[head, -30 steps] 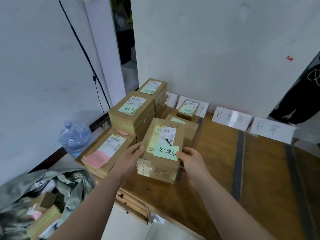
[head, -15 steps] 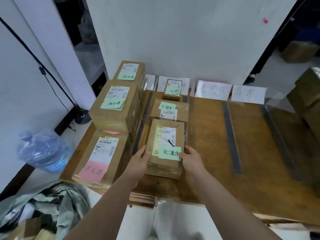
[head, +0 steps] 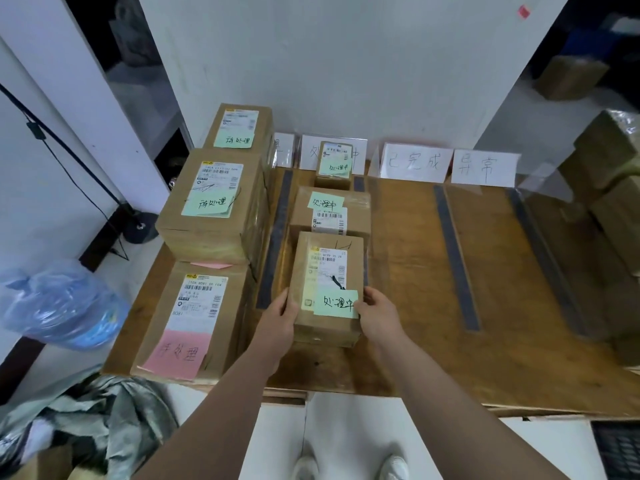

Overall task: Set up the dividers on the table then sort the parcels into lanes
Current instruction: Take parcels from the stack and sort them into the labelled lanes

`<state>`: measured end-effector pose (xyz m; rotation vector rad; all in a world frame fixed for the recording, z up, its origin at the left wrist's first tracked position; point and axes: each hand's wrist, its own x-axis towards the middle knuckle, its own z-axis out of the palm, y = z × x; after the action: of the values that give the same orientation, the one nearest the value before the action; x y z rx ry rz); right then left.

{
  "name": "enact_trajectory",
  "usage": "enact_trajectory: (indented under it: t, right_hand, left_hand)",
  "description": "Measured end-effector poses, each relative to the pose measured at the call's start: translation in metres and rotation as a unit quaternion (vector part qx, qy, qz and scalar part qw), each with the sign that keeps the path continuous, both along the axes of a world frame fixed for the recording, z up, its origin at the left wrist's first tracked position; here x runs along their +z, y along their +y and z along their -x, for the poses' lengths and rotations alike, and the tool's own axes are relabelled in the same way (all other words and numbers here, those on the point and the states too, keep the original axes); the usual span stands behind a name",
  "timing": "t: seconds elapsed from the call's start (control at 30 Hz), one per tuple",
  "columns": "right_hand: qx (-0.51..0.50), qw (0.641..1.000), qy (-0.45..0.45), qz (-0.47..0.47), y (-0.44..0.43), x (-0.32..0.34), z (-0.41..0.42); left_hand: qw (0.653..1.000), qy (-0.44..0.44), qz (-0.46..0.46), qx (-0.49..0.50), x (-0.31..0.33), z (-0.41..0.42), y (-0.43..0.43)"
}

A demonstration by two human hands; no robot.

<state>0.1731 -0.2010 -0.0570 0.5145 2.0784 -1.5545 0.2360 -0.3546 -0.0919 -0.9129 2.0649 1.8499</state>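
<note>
head view: left hand and right hand clamp the near parcel from either side, fingers curled over its edges. it lies on the table in the second lane from the left, long axis near to far, nose almost touching the next parcel. both hands equally close.

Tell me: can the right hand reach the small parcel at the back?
Probably, once freed: the right hand grips the near parcel, and bare tabletop beside the row leaves a way to the small parcel.
</note>
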Motion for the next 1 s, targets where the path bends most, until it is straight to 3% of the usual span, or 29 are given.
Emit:
enact_trajectory:
  t: [0.17, 0.37, 0.53, 0.67, 0.83, 1.0]
  right_hand:
    - [0.015, 1.000, 0.011, -0.004, -0.001, 0.003, 0.001]
    - [0.081, 0.990, 0.092, -0.069, 0.009, 0.017, 0.000]
    - [0.141, 0.948, 0.218, -0.185, 0.035, 0.057, 0.007]
    - [0.156, 0.911, 0.283, -0.254, 0.073, 0.082, 0.011]
    - [0.137, 0.888, 0.314, -0.305, 0.136, 0.106, 0.008]
    - [0.089, 0.885, 0.321, -0.326, 0.217, 0.118, 0.005]
  left_hand:
    - [0.999, 0.000, 0.040, -0.011, 0.004, 0.000, 0.003]
    - [0.983, 0.012, 0.183, -0.025, 0.028, 0.001, 0.008]
    - [0.923, 0.132, 0.348, -0.099, 0.067, 0.010, 0.019]
    - [0.870, 0.163, 0.445, -0.135, 0.104, 0.023, 0.047]
    - [0.814, 0.208, 0.508, -0.192, 0.138, 0.039, 0.104]
    - [0.802, 0.250, 0.489, -0.236, 0.152, 0.054, 0.183]
